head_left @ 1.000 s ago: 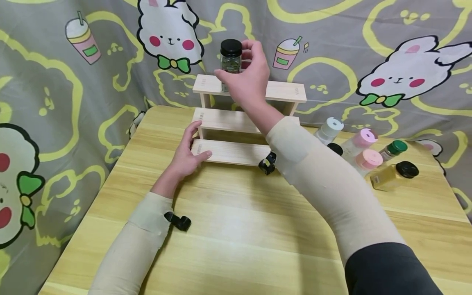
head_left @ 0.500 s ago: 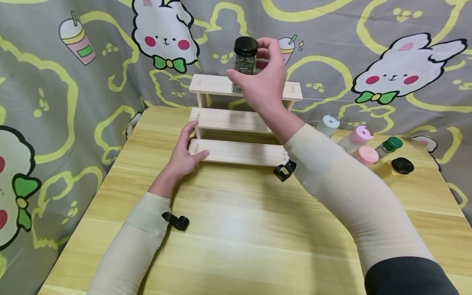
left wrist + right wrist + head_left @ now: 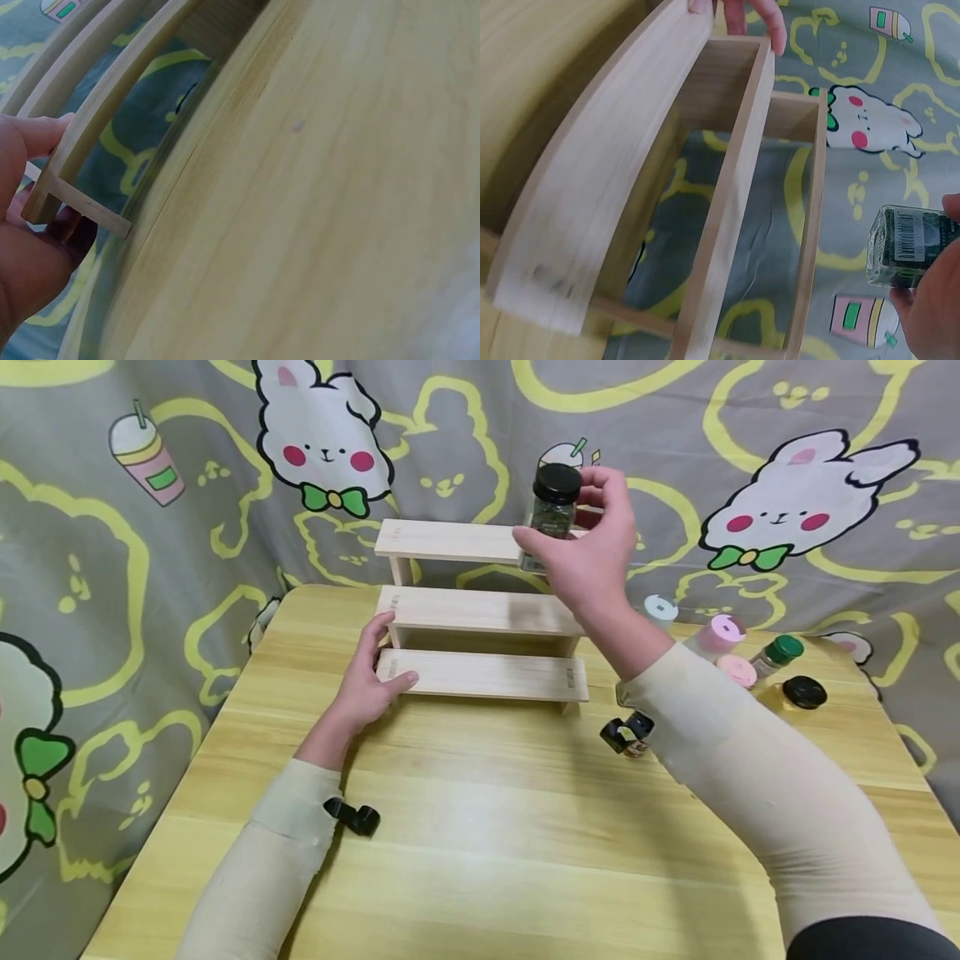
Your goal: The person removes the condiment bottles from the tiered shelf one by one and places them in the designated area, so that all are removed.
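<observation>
A three-tier wooden rack [image 3: 487,675] stands on the table near the curtain. Its lowest board is gripped at the left end by my left hand [image 3: 363,681], thumb at the front edge and fingers around the end; the left wrist view shows the same hold on the board's end [image 3: 41,199]. My right hand [image 3: 596,564] holds a glass spice jar [image 3: 553,518] with a black lid and green flakes inside, slightly tilted, in front of the top board's right end. In the right wrist view, the jar's base [image 3: 885,247] and barcode label show, apart from the rack.
To the right stand bottles with a white cap [image 3: 661,609], a lilac cap [image 3: 726,630], a pink cap [image 3: 737,671], a green cap [image 3: 784,649] and a black cap [image 3: 805,692]. The right sleeve partly covers this group. A patterned curtain [image 3: 450,443] hangs close behind the rack.
My right hand has carried the spice jar rightward along the top board to its right end. My left hand keeps its hold on the rack. The head view has shifted slightly.
</observation>
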Motion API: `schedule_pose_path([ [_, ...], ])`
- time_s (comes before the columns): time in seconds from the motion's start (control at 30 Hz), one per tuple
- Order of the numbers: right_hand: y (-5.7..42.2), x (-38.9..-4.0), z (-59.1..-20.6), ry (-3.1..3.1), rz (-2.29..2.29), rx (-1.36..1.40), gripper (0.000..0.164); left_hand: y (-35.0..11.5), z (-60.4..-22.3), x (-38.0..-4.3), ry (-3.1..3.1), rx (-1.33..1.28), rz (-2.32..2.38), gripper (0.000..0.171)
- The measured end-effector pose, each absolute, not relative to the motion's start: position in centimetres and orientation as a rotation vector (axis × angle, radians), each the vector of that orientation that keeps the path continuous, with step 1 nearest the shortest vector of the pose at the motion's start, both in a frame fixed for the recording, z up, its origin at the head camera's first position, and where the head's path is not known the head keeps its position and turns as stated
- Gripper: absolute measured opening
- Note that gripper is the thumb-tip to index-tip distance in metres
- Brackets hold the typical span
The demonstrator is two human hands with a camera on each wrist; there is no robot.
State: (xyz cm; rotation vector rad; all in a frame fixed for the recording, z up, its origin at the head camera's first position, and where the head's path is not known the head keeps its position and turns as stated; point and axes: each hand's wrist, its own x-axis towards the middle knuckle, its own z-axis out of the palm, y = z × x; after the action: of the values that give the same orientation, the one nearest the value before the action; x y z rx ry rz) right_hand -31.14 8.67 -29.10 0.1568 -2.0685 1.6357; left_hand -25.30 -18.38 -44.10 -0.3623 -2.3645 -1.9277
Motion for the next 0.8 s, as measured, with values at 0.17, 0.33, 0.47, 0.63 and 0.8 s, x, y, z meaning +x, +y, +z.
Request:
schedule_pose_path([
  [0.17, 10.5, -30.3, -29.2, -2.078, 1.626, 0.088, 0.062, -18.4, -44.1, -25.3, -2.364, -0.374, -1.922, 0.082],
  [0.33, 11.6, -29.2, -29.1, -2.078, 1.626, 0.046, 0.061, -18.4, -44.1, -25.2, -2.371, -0.365, -1.928, 0.083],
  [0.47, 12.1, -27.9, -28.5, -2.042, 1.609, 0.071, 0.059, -18.4, -44.1, -25.0, -2.373, -0.362, -1.927, 0.083],
  [0.63, 13.0, -26.2, -27.9, -2.01, 1.582, 0.086, 0.058, -18.4, -43.9, -25.0, -2.371, -0.366, -1.927, 0.084],
  [0.8, 15.0, -25.3, -28.6, -2.028, 1.573, 0.035, 0.063, -18.4, -43.9, -25.0, -2.37, -0.38, -1.932, 0.083],
])
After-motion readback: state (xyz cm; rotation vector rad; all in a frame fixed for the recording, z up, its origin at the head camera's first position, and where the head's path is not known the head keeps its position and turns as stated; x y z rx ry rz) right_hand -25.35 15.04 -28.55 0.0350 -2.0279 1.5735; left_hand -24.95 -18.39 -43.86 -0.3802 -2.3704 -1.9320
